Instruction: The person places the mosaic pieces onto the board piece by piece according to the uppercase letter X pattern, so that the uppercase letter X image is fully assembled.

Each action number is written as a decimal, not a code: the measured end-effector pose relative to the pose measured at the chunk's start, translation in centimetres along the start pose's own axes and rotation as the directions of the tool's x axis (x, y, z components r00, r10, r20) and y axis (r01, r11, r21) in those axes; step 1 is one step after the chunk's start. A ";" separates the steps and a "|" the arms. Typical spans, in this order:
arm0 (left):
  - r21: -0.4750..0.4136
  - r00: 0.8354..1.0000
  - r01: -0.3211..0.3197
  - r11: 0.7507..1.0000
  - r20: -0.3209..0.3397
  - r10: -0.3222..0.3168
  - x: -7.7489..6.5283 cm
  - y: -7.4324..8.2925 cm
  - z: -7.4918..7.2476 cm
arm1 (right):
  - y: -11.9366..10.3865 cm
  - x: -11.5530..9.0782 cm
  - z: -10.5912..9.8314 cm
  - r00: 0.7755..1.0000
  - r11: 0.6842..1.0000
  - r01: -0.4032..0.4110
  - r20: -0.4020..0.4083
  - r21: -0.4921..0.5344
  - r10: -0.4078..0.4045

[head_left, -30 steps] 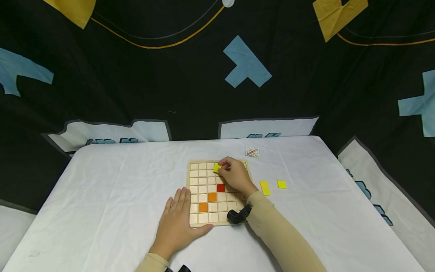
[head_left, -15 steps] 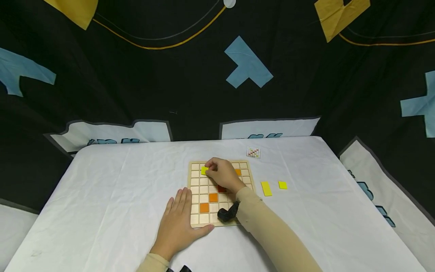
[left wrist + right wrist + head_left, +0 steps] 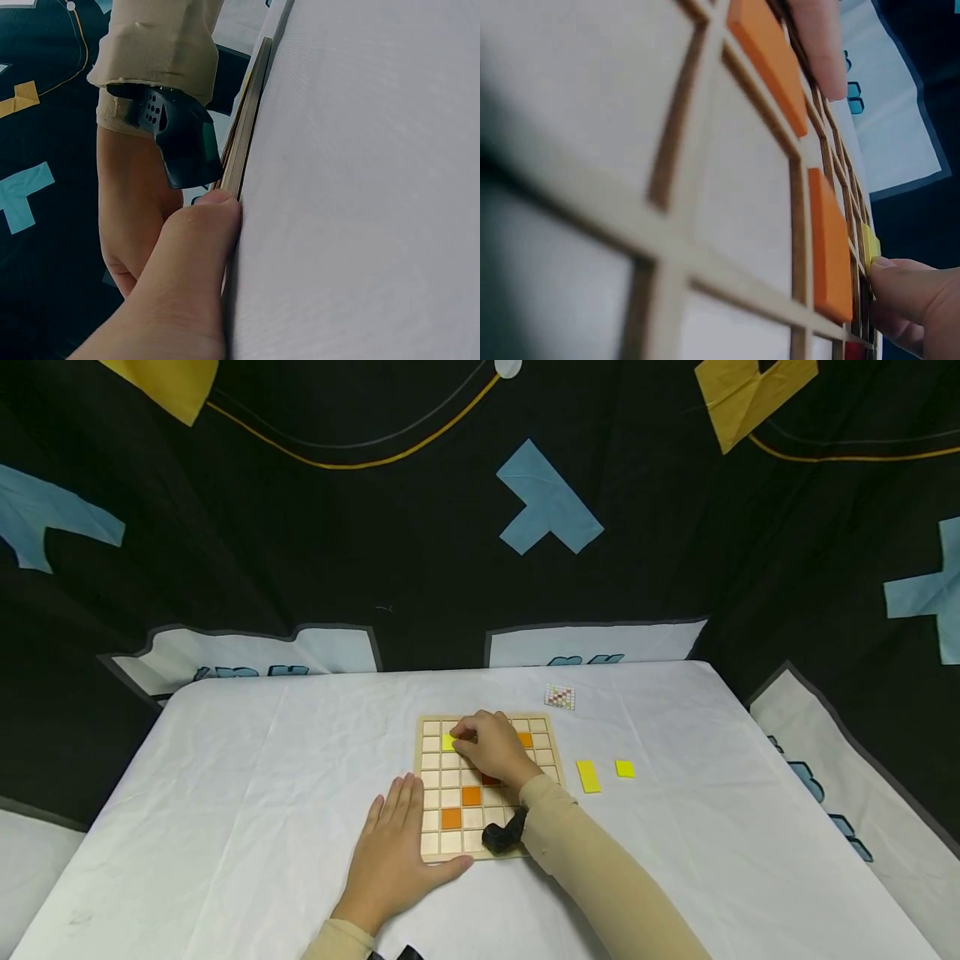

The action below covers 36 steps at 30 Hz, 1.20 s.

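A wooden grid board lies on the white table. In its far-left part my right hand pinches a yellow square tile between thumb and fingers; the right wrist view shows that tile at a cell of the grid. My left hand rests flat along the board's left edge, its thumb against the near edge. Orange tiles sit in several cells, one of them on the far right side. A red tile is partly hidden under my right hand.
Right of the board lie a yellow oblong, perhaps two tiles touching, and a single yellow tile. A small card with a coloured grid pattern lies behind the board. A black curtain hangs past the table's far edge.
My right hand has carried the yellow tile left across the far rows, then lowered it slightly towards a cell. The orange tile at far right has come into sight. My left hand stays put.
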<state>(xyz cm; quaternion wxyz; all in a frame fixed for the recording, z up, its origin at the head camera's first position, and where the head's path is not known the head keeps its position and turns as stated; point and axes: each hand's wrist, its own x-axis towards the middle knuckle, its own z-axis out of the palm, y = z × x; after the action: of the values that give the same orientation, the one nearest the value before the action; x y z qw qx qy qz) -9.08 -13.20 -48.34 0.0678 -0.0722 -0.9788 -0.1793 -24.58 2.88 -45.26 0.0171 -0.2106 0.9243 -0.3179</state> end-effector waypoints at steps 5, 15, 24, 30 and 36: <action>-0.005 1.000 0.008 1.000 0.009 -0.008 -0.2 0.1 0.2 | 0.2 -0.3 -0.1 0.999 0.992 0.037 0.029 -0.121 -0.034; -0.020 1.000 0.023 1.000 0.011 -0.023 -0.2 0.1 0.4 | 2.2 -2.1 -2.5 0.999 0.995 0.042 0.036 -0.094 -0.039; -0.018 0.999 0.032 0.999 0.025 -0.032 0.0 -0.2 0.4 | 5.8 -4.9 -6.8 1.000 0.994 -0.010 0.015 -0.110 0.012; -0.021 1.000 0.020 1.000 0.019 -0.020 0.0 0.0 0.4 | 9.1 -8.0 -9.3 0.995 0.986 -0.095 0.004 -0.138 0.096; -0.014 1.000 0.014 1.000 0.012 -0.014 0.1 -0.1 0.4 | 11.5 -10.6 -10.5 0.988 0.972 -0.154 -0.011 -0.175 0.155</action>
<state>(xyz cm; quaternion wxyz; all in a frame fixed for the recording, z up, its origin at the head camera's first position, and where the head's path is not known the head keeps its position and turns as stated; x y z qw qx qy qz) -9.26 -13.13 -48.67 0.0603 -0.0671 -0.9783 -0.1864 -21.05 21.35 -44.78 0.0246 -0.1392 0.9622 -0.2327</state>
